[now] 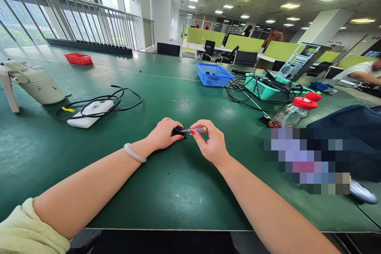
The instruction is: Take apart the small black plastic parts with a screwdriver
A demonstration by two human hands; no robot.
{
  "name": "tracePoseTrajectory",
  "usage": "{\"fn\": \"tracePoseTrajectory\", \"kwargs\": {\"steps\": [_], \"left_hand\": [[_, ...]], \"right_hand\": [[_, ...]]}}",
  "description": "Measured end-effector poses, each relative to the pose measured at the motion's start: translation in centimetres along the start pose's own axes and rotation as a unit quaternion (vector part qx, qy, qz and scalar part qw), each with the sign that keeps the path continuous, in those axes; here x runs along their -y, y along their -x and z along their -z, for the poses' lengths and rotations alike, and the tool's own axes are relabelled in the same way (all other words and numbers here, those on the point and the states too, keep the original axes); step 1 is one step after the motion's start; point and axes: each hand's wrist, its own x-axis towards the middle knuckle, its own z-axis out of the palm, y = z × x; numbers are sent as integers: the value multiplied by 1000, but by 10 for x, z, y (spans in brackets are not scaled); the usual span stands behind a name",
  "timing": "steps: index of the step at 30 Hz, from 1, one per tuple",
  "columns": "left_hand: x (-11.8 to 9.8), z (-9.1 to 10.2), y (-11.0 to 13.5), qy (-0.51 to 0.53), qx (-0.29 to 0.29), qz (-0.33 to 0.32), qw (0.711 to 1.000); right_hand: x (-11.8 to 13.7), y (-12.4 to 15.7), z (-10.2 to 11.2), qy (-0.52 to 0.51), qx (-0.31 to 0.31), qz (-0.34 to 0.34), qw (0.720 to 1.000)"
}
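Note:
On the green tabletop (pixel 143 190), my left hand (pixel 163 133) is closed around a small black part (pixel 179 131), pressing it against the surface. Its exact kind is too small to make out. My right hand (pixel 212 143) pinches a small screwdriver (pixel 198 130) with a clear purplish handle. The screwdriver lies nearly level, and its shaft points left with the tip at the black part. Fingers hide the far side of the part.
To the left are a white power bank-like device (pixel 92 113) with a black cable (pixel 131 91), a cream bag-like container (pixel 38 83) and a red tray (pixel 78 59). A blue basket (pixel 214 75), a teal basket (pixel 262 87) of cables, a red-lidded bottle (pixel 293 113) and dark cloth (pixel 351 139) lie right.

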Motion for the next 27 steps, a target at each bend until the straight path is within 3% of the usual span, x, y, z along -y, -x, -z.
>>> {"fn": "tracePoseTrajectory", "kwargs": {"steps": [15,22,27], "left_hand": [[3,0,-1,-1,12,11,1000],[3,0,-1,3,14,1,1000],[1,2,-1,0,20,13,1000]], "right_hand": [[-2,-4,4,-10,16,-54,998],[-1,-5,5,12,72,-66,995],[-1,-4,6,-3,71,-59,996]]}}
